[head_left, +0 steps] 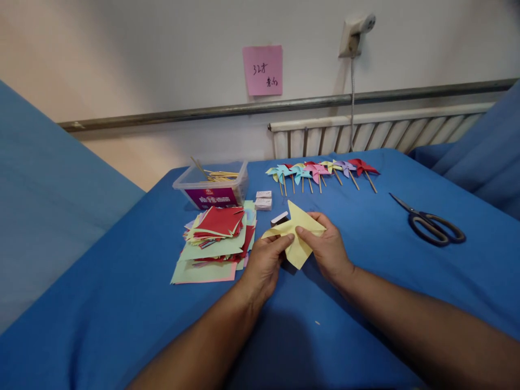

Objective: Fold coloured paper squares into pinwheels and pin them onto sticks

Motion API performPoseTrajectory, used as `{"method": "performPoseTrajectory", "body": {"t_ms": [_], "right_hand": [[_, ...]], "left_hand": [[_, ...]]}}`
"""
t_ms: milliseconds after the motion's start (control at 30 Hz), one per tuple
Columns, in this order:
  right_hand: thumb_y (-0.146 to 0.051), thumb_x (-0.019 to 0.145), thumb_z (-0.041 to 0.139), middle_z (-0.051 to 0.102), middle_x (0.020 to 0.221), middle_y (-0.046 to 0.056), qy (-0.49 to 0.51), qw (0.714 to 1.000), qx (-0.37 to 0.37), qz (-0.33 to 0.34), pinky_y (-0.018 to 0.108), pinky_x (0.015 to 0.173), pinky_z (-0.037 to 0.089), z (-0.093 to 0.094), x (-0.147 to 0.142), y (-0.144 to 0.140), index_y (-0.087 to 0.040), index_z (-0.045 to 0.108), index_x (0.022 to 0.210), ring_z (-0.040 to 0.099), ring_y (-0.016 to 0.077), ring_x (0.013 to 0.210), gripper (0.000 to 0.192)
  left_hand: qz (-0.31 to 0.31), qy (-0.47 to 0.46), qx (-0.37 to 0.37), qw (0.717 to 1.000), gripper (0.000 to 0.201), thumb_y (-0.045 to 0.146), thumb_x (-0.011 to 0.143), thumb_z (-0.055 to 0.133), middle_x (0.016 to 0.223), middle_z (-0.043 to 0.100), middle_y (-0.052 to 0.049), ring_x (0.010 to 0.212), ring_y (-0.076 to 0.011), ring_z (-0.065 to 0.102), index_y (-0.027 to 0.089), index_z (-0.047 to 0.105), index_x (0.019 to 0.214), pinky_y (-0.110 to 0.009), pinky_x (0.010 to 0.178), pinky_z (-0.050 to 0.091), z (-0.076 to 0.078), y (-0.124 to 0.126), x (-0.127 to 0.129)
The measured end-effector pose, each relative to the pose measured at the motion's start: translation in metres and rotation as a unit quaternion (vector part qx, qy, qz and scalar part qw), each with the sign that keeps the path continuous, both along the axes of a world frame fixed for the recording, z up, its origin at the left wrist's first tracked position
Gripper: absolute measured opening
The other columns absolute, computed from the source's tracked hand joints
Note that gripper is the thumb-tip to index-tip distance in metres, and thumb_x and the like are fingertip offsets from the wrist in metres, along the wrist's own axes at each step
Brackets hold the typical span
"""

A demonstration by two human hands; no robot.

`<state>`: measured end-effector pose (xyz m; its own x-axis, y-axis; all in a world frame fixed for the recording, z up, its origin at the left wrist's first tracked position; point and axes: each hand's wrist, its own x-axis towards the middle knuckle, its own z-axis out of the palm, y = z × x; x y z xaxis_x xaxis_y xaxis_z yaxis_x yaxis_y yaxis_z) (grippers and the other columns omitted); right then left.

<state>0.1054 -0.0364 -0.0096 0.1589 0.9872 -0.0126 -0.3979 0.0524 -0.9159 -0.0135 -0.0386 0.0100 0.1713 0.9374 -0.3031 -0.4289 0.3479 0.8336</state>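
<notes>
Pinching folded yellow paper sheet (298, 234), triangular and creased, between left hand (263, 265) and right hand (328, 250); loose stack of coloured squares (215, 238) just left, mid-tabletop.

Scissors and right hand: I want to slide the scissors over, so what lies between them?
In the head view, only bare blue cloth lies between the scissors and the right hand, which holds the yellow paper.

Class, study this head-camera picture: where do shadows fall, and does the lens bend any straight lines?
Head view: soft, even light; the forearms cast a dark shadow on the blue cloth below the yellow paper; the wall rail bows from wide-angle distortion; the scissors look sharp.
</notes>
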Motion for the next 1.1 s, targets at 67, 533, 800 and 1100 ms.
{"method": "performPoseTrajectory", "body": {"t_ms": [67,533,800,1100], "right_hand": [[-0.032,0.065,0.077,0.067,0.077,-0.002,0.021,1.0,-0.006,0.009,0.027,0.057,0.05,0.001,0.0,0.0,-0.021,0.056,0.096,0.061,0.0141,0.06,0.039],[-0.025,0.079,0.058,0.055,0.126,0.01,-0.182,0.968,0.164,-0.046,0.04,0.089,0.049,-0.002,0.012,0.001,-0.027,0.048,0.124,0.057,0.0226,0.11,0.046],[-0.024,0.077,0.066,0.034,0.144,0.005,-0.443,0.835,0.322,-0.052,0.052,0.105,0.034,0.011,0.011,-0.014,-0.029,0.063,0.1,0.035,0.0299,0.133,0.024],[-0.015,0.083,0.055,0.047,0.135,0.006,-0.446,0.823,0.35,-0.042,0.054,0.109,0.029,0.011,0.015,-0.014,-0.027,0.062,0.101,0.039,0.0272,0.13,0.022]], "left_hand": [[-0.003,-0.001,0.003,1.0,0.041,0.022,0.063,0.079,0.092,0.074,-0.012,0.087,-0.0228,0.068,0.011,0.071,0.102,-0.032,0.082,0.05,-0.001,0.0,-0.001],[0.04,-0.013,-0.004,0.999,0.03,0.015,0.063,0.073,0.094,0.075,-0.012,0.085,-0.0242,0.07,0.01,0.072,0.092,-0.032,0.081,0.054,0.01,0.012,-0.014],[0.051,-0.035,0.013,0.998,0.029,0.016,0.063,0.074,0.098,0.074,-0.011,0.087,-0.0237,0.069,0.011,0.072,0.091,-0.03,0.078,0.054,0.013,0.014,-0.021],[0.017,-0.032,0.016,0.999,0.032,0.019,0.065,0.075,0.099,0.074,-0.014,0.087,-0.0251,0.069,0.009,0.073,0.095,-0.031,0.077,0.052,0.009,0.009,-0.017]]}}
